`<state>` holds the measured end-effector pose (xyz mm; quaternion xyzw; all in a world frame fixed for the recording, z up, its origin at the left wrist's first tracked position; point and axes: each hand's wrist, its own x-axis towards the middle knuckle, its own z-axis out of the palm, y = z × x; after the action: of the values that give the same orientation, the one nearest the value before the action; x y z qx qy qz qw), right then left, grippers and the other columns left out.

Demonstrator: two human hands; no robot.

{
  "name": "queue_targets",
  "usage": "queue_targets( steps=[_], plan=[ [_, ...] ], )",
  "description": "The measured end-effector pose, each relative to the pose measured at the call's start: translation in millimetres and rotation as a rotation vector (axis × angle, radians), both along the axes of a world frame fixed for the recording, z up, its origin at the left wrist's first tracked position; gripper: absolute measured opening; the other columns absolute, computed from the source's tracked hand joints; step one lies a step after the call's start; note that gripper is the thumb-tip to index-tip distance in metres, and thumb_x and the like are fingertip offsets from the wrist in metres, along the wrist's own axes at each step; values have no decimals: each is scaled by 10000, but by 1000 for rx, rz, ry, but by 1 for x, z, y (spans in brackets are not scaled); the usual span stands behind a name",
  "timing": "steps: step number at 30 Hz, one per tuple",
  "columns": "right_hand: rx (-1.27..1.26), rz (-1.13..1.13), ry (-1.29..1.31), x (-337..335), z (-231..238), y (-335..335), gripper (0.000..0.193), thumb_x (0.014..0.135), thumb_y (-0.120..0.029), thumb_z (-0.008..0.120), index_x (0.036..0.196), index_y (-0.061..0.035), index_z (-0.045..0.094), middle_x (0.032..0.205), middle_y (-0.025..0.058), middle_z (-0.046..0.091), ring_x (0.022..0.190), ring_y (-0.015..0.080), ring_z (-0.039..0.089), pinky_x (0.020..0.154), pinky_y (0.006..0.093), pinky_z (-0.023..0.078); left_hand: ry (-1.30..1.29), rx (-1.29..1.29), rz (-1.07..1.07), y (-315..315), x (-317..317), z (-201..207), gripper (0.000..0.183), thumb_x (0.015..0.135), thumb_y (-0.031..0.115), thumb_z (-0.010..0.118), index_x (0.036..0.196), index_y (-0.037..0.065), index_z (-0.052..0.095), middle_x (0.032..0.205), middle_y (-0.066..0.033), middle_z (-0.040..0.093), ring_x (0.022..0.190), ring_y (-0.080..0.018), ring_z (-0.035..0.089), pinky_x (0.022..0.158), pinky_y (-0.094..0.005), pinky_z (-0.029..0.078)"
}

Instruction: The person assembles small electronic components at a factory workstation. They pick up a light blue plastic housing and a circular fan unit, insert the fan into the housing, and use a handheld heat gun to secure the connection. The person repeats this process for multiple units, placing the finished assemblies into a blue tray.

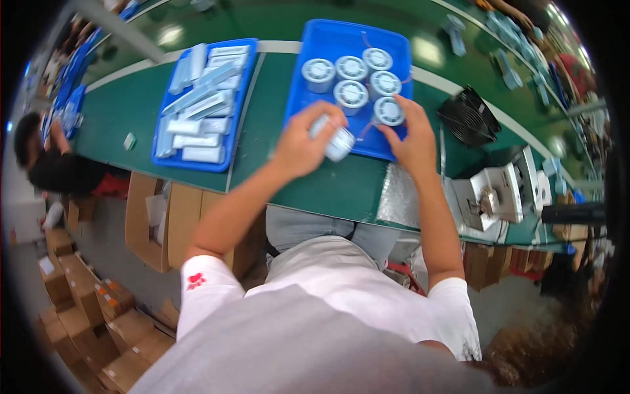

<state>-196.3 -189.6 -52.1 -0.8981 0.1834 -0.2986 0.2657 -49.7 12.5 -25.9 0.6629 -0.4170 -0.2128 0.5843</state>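
My left hand (303, 141) is closed around a pale blue-white plastic piece (339, 146), held above the near edge of a blue tray (308, 41). The hand covers part of it, and motion blurs it. In the tray's near right corner, my right hand (418, 141) has thumb and fingers about a round pale blue fan housing (388, 111) with a slotted top. Several like housings (351, 95) stand upright behind it in the tray. Thin reddish wires (366, 41) stick out beside some of them.
A second blue tray (157, 141) on the left holds several long pale blue parts (203, 141). To the right are a black fan (469, 117), a silvery sheet (400, 197) and a white fixture (495, 194). Cardboard boxes (147, 223) stand below the green table (269, 85). Another person (69, 167) works far left.
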Motion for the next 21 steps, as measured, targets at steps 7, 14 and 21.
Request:
queue_targets(
  steps=[7, 14, 21],
  plan=[
    [-205, -30, -109, 15, 31, 27, 471, 810, -35, 750, 1269, -50, 644, 1271, 169, 615, 1209, 359, 586, 1013, 435, 476, 207, -293, 73, 66, -59, -58, 153, 1025, 148, 583, 1077, 26, 659, 1050, -96, 676, 1002, -180, 632, 909, -331, 490],
    [-175, 746, -142, 192, 31, 142, 307, 814, -63, 750, 1117, -71, 704, 1060, 129, 693, 985, 340, 653, 860, 412, 541, 443, -105, 118, 122, -50, -59, 197, 1027, 210, 612, 1076, 28, 671, 1008, -47, 704, 935, -108, 634, 843, -286, 502],
    [-202, 659, 21, 255, -2, 161, 312, 799, -106, 722, 1108, -78, 693, 1107, 126, 671, 981, 348, 668, 849, 421, 551, 423, -207, 206, 151, -38, -59, 211, 1038, 172, 552, 1047, 2, 677, 1018, -80, 696, 964, -151, 640, 868, -302, 502]
  ],
)
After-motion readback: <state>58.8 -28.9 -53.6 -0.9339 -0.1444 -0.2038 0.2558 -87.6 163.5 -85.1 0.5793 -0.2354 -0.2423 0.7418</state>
